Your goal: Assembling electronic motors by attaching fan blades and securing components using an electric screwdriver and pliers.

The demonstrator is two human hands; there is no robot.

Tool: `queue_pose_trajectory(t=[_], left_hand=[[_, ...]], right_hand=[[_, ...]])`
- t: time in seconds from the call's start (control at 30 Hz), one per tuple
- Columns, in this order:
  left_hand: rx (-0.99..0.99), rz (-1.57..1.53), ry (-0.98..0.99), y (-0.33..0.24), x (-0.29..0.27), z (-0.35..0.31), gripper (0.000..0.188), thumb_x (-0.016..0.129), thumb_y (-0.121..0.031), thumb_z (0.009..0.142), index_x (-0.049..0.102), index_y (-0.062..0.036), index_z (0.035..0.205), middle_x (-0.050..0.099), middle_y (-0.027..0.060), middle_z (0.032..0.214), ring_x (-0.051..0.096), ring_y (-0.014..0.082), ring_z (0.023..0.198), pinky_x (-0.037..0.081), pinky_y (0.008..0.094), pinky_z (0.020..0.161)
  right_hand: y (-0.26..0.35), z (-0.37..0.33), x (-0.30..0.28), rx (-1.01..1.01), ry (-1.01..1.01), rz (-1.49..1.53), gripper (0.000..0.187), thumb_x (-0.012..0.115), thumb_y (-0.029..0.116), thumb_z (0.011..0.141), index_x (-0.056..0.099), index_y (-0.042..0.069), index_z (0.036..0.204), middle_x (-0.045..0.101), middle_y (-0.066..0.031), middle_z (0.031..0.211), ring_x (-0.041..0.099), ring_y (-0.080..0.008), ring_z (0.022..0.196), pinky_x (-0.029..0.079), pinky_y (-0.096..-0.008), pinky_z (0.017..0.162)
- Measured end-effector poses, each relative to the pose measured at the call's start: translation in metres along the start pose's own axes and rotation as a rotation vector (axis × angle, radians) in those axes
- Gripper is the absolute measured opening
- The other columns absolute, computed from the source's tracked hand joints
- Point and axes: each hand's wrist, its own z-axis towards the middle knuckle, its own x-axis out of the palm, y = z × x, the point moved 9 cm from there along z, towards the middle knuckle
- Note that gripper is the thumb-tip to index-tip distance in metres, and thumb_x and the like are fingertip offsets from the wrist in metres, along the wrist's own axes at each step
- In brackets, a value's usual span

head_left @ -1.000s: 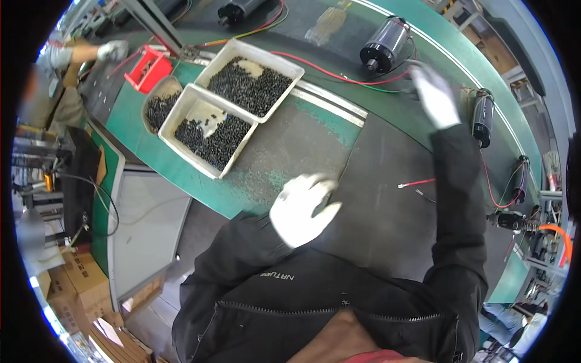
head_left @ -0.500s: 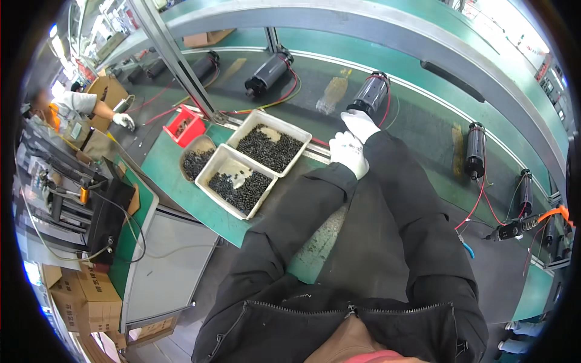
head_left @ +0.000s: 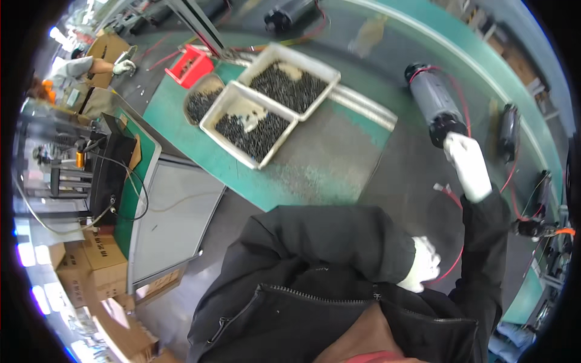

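A dark cylindrical motor [head_left: 434, 100] with black end caps lies tilted on the belt, a red wire running beside it. My right hand [head_left: 469, 164], in a white glove, has its fingers closed at the motor's near end cap. My left hand [head_left: 420, 265], also gloved, is low near my body, its fingers curled. A red wire [head_left: 451, 266] runs to the fingertips of my left hand and appears held there. Another red lead [head_left: 449, 192] with a pale connector end lies on the belt between my hands. My right sleeve hides part of the wiring.
Two white trays [head_left: 260, 158] of small black parts stand left on the green table, beside a smaller tub [head_left: 203, 103] and a red bin [head_left: 189, 68]. More motors [head_left: 509, 132] lie along the belt. An orange-corded tool [head_left: 532, 228] is at right. A co-worker's gloved hand [head_left: 124, 66] shows far left.
My left hand has left the motor and come down toward my body. My right hand has stayed at the motor's end. The view has shifted, and the motor sits farther right in it.
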Motion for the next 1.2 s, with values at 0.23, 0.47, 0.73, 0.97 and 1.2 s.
queue_pose_trajectory(t=[0.23, 0.47, 0.73, 0.97, 1.2], left_hand=[[-0.432, 0.385, -0.241, 0.056, -0.175, -0.082, 0.013, 0.061, -0.021, 0.081, 0.065, -0.0084, 0.082, 0.061, 0.0093, 0.071, 0.062, 0.0274, 0.064, 0.051, 0.0337, 0.060], [-1.243, 0.901, -0.079, 0.233, -0.313, -0.207, 0.030, 0.059, -0.029, 0.082, 0.068, -0.0052, 0.098, 0.067, 0.0170, 0.093, 0.064, 0.0312, 0.091, 0.049, 0.0383, 0.082], [-1.117, 0.904, 0.100, 0.302, -0.303, -0.228, 0.040, 0.060, -0.031, 0.079, 0.064, -0.0055, 0.109, 0.063, 0.0190, 0.110, 0.058, 0.0336, 0.106, 0.044, 0.0405, 0.093], [-1.269, 0.935, 0.054, 0.317, -0.309, -0.255, 0.033, 0.057, -0.028, 0.082, 0.062, -0.0027, 0.102, 0.063, 0.0215, 0.107, 0.058, 0.0352, 0.104, 0.044, 0.0417, 0.091], [-1.029, 0.952, -0.064, 0.287, -0.309, -0.250, 0.028, 0.056, -0.025, 0.080, 0.058, -0.0018, 0.095, 0.062, 0.0227, 0.096, 0.058, 0.0384, 0.097, 0.045, 0.0455, 0.085]], right_hand=[[-0.007, -0.105, 0.059, -0.038, -0.132, -0.160, 0.014, 0.057, 0.005, 0.076, 0.053, 0.000, 0.063, 0.050, -0.0114, 0.056, 0.049, -0.0231, 0.049, 0.039, -0.0337, 0.051], [-0.023, -0.116, 0.084, 0.078, 0.078, -0.002, 0.019, 0.057, 0.011, 0.083, 0.064, 0.002, 0.098, 0.061, -0.0131, 0.075, 0.060, -0.0213, 0.061, 0.047, -0.0299, 0.060], [-0.029, -0.253, -0.122, -0.346, -1.323, 0.048, 0.042, 0.052, 0.029, 0.093, 0.054, -0.006, 0.116, 0.064, -0.0168, 0.102, 0.062, -0.0239, 0.091, 0.049, -0.0344, 0.084], [-0.147, -0.245, -0.257, -0.389, -1.286, -0.125, 0.070, 0.076, 0.009, 0.075, 0.038, 0.002, 0.133, 0.046, -0.0107, 0.123, 0.046, -0.0211, 0.112, 0.039, -0.0350, 0.097], [-0.171, -0.203, -0.289, -0.084, -0.653, -0.413, 0.047, 0.064, 0.001, 0.080, 0.051, -0.002, 0.125, 0.060, -0.0123, 0.115, 0.060, -0.0194, 0.099, 0.046, -0.0323, 0.090]])
